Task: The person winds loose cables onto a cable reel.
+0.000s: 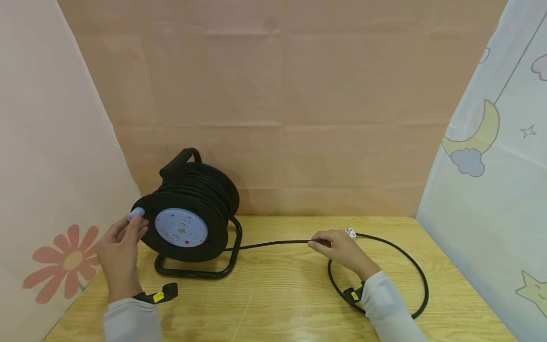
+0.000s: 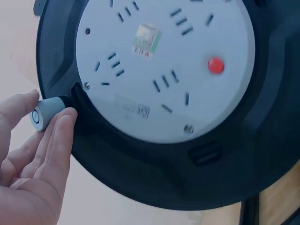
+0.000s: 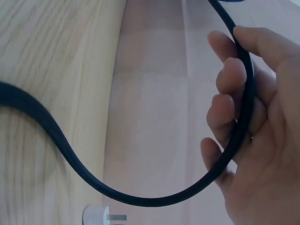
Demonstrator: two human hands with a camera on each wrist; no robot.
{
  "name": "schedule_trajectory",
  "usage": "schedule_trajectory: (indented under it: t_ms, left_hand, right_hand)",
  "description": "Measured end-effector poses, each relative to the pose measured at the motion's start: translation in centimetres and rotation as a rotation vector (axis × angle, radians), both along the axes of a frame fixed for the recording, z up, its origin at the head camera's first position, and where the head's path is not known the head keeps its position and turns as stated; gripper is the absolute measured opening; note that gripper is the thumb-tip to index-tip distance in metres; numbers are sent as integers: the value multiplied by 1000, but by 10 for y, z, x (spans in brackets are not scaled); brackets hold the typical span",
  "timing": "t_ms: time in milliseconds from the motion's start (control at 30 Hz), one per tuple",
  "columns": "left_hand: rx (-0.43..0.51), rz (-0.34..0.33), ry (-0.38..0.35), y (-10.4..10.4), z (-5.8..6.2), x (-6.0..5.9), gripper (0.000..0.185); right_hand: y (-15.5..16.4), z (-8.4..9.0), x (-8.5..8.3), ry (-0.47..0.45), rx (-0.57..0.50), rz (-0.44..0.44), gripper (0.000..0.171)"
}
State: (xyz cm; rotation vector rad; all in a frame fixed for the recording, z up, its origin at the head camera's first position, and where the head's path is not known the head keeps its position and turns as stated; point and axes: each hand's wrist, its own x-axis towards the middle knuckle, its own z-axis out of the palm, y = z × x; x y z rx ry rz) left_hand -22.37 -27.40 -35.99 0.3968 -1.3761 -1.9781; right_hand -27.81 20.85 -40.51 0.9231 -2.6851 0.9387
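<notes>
A black cable reel (image 1: 192, 213) on a black tube stand sits at the table's left, its pale socket face (image 2: 159, 65) with a red button (image 2: 215, 65) turned toward me. My left hand (image 1: 121, 247) pinches the grey winding knob (image 2: 47, 112) on the reel's rim. A black cable (image 1: 273, 244) runs from the reel to my right hand (image 1: 342, 249), which holds it loosely in curled fingers (image 3: 229, 108). Behind that hand the cable loops round (image 1: 420, 280) and ends in a white plug (image 1: 350, 232).
The wooden table (image 1: 278, 304) is boxed in by a beige backdrop (image 1: 282, 95), a flower-print sheet (image 1: 55, 190) on the left and a moon-and-star sheet (image 1: 491, 166) on the right. Black wrist straps with yellow tags (image 1: 159, 296) sit on both arms.
</notes>
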Motion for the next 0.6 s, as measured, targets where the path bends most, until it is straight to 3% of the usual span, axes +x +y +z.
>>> schedule_trajectory:
  t_ms: [200, 400, 600]
  left_hand:
    - [-46, 30, -8, 9, 6, -1, 53]
    - [-107, 57, 0, 15, 9, -1, 53]
    - [-155, 88, 27, 21, 10, -1, 48]
  right_hand:
    - [-5, -1, 2, 118, 16, -70, 12]
    - [-8, -4, 2, 108, 0, -46, 12]
    - [-9, -5, 2, 106, 6, -77, 19]
